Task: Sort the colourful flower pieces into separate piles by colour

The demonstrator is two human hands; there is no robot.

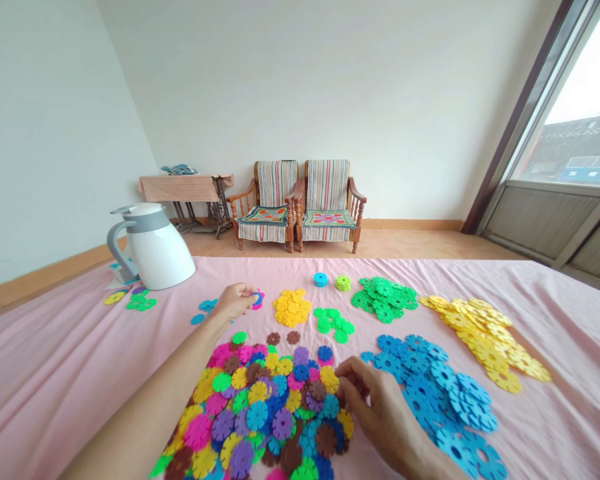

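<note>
My left hand (237, 301) is closed, its fingertips pinching a blue snowflake disc (257, 299) above the cloth; pink shows around the disc's edge. My right hand (383, 407) is at the right edge of a mixed heap of small notched plastic discs (257, 415). Its thumb and index finger are pinched at the rim of a yellow snowflake disc (330, 379); the other fingers are curled and partly hidden. Between the hands are a pile of yellow discs (292, 307), a few green discs (334, 323) and two brown discs (293, 337).
A white jug (161, 250) stands at the left. Larger blue discs (430, 380), green discs (384, 299) and yellow discs (485, 333) lie in piles on the right. Two small stacks, blue (321, 279) and lime (343, 283), are at the back. Chairs (327, 193) stand beyond the pink cloth (70, 373).
</note>
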